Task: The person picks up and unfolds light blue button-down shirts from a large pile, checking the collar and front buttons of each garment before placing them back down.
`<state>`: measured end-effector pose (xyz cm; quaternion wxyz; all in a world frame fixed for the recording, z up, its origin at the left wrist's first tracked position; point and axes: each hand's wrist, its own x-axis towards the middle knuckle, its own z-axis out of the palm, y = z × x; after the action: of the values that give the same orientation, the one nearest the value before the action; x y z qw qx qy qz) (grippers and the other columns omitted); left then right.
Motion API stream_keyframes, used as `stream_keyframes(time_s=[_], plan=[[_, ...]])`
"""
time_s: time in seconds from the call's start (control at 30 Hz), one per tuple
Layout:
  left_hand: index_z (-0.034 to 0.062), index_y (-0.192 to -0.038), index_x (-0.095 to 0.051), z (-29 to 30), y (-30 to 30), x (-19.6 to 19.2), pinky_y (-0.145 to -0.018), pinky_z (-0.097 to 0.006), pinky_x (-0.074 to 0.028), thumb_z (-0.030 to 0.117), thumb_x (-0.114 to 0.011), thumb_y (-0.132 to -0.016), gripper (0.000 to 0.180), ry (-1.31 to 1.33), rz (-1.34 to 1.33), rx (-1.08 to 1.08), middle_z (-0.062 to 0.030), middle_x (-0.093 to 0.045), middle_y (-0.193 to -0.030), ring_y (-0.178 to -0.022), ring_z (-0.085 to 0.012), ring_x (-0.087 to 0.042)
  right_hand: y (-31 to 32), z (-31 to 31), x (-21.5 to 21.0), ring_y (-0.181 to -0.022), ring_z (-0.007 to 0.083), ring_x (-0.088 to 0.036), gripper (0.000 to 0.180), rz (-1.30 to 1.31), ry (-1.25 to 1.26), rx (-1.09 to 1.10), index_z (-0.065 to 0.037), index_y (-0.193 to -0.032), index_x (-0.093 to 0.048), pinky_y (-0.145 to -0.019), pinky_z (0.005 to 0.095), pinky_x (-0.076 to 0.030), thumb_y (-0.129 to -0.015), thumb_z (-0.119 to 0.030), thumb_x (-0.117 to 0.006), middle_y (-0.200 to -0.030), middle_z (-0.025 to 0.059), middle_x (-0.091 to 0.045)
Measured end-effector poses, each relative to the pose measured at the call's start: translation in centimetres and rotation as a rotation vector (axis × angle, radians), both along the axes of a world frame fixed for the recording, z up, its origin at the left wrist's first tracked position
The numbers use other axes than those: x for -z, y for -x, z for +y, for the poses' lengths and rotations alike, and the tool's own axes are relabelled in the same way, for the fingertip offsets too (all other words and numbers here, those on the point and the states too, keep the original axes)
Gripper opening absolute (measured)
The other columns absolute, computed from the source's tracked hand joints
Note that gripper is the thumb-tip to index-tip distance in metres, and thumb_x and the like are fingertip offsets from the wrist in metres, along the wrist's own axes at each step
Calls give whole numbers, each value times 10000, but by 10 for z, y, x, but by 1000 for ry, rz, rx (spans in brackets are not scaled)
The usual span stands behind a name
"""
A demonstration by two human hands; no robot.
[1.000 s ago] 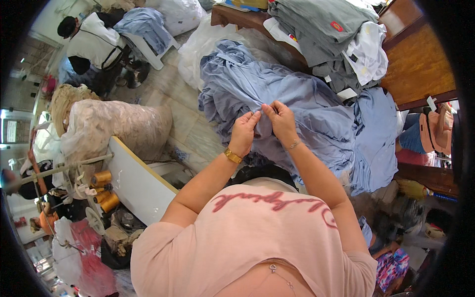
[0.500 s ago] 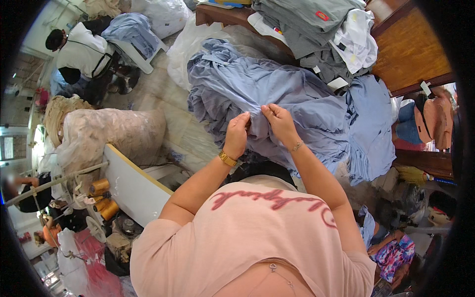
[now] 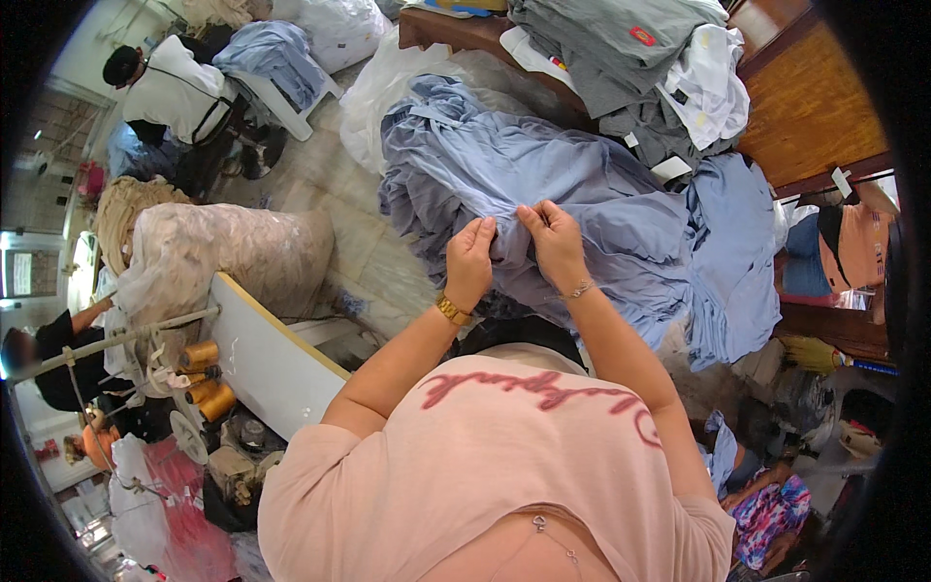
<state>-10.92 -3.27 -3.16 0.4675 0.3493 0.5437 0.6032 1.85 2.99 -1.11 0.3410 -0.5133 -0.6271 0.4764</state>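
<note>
A big heap of light blue-grey cloth garments lies in front of me, wrinkled and overlapping. My left hand pinches a fold at the heap's near edge, wearing a gold watch at the wrist. Close beside it, my right hand grips the same garment between thumb and fingers, with a thin bracelet on that wrist. A short stretch of cloth runs between the two hands. The fingertips partly cover what they pinch, so the exact seam or edge cannot be made out.
Grey folded garments and a white one are stacked beyond the heap. At left stand a white board with a yellow edge, orange thread cones and a large wrapped bundle. Another person sits at far left.
My view has shifted slightly, so the scene sits a little further right. Both hands keep their pinch on the cloth, with the fingers shifted slightly. A person at left has moved an arm.
</note>
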Motion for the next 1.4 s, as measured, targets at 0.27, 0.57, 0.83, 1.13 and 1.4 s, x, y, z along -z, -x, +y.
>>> stream_keyframes(time_s=[0.27,0.57,0.83,1.13,1.4], plan=[[-47,-774,-569,3,10,-19,-624,-212,-382,203,-443,-897,305,9,-129,-6,37,-522,-702,-662,-47,-436,-54,-15,-40,-534,37,-374,154,171,71,147,-56,-911,-638,-478,179,-310,-839,-152,-541,-640,-51,-473],[49,-816,-617,12,34,-4,-648,-219,-388,235,-561,-845,196,211,-148,-13,39,-560,-734,-681,-47,-461,-246,-90,-28,-506,53,-394,176,422,45,980,-10,-971,-593,-429,168,-334,-832,-43,-490,-747,-3,-512],[32,-902,-611,45,61,-29,-702,-240,-436,195,-536,-860,184,34,-208,-10,-11,-601,-894,-745,-120,-549,-335,-157,16,-456,60,-394,243,515,224,1194,7,-997,-589,-389,174,-344,-793,11,-457,-808,31,-557],[53,-888,-505,63,-54,-69,-775,-365,-380,213,-666,-702,294,-315,1261,-121,-151,-477,-985,-935,-306,-458,-310,-100,17,-522,33,-412,175,115,55,826,-31,-980,-603,-459,169,-344,-839,-80,-513,-748,-26,-548],[110,-963,-586,109,-160,-54,-837,-344,-375,116,-682,-661,317,-515,1296,264,-68,-508,-976,-984,-262,-457,-281,-33,0,-715,191,-535,402,-339,-121,131,-165,-1204,-476,-621,304,-433,-815,-67,-509,-810,93,-547]])
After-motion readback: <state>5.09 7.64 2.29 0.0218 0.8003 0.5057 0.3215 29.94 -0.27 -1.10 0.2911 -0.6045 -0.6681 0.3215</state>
